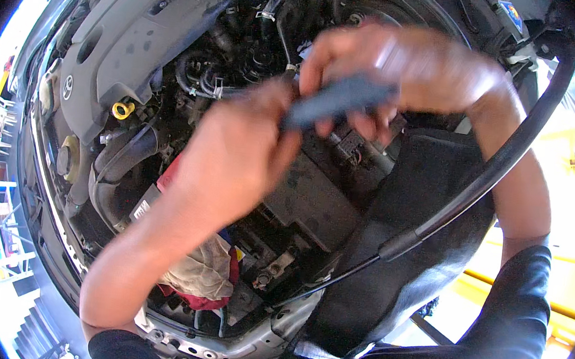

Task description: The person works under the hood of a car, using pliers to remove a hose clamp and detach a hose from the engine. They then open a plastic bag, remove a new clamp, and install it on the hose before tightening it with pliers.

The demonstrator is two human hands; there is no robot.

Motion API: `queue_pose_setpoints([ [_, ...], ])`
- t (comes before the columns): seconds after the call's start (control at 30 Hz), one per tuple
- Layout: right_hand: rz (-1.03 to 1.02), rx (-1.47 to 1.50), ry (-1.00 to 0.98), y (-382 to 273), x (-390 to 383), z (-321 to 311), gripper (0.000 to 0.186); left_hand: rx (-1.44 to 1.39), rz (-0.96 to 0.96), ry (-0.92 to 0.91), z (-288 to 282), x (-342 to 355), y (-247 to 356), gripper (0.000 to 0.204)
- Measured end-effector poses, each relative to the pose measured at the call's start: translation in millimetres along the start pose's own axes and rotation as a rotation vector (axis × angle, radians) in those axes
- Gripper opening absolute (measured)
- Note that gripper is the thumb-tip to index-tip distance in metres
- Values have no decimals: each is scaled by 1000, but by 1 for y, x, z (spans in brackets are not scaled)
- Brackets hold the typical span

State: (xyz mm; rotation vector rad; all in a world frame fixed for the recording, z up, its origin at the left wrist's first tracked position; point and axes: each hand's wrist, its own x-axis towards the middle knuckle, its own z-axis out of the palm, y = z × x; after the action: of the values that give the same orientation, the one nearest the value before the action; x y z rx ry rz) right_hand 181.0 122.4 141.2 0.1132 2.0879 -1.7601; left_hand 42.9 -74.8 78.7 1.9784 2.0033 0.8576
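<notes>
Over the engine bay, both of my hands meet at a dark blue-grey oblong piece (340, 103), smeared by motion, so its exact kind does not show. My right hand (361, 62) reaches in from the right and has its fingers wrapped round the piece. From the lower left comes my left hand (238, 150), its fingers closed at the piece's left end; the fingertips are blurred and partly hidden. Below the hands lies a flat dark battery top (313, 203). Hoses with metal clamps (266, 15) run just behind my hands.
A grey engine cover (125, 32) fills the far left, near a yellow dipstick ring (122, 109). A crumpled beige and red cloth (202, 272) lies at the front. A black fender cover (397, 259) drapes the right side. A black prop rod (469, 197) crosses in front of my right arm.
</notes>
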Motion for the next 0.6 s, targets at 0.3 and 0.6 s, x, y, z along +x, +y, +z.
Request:
queue_pose_setpoints([
  [0.3,-494,-178,955,-36,52,-64,51,-947,-158,315,-75,122,-29,33],
  [0.6,-568,193,740,-3,69,-97,40,-1109,-136,223,-53,129,-80,31],
])
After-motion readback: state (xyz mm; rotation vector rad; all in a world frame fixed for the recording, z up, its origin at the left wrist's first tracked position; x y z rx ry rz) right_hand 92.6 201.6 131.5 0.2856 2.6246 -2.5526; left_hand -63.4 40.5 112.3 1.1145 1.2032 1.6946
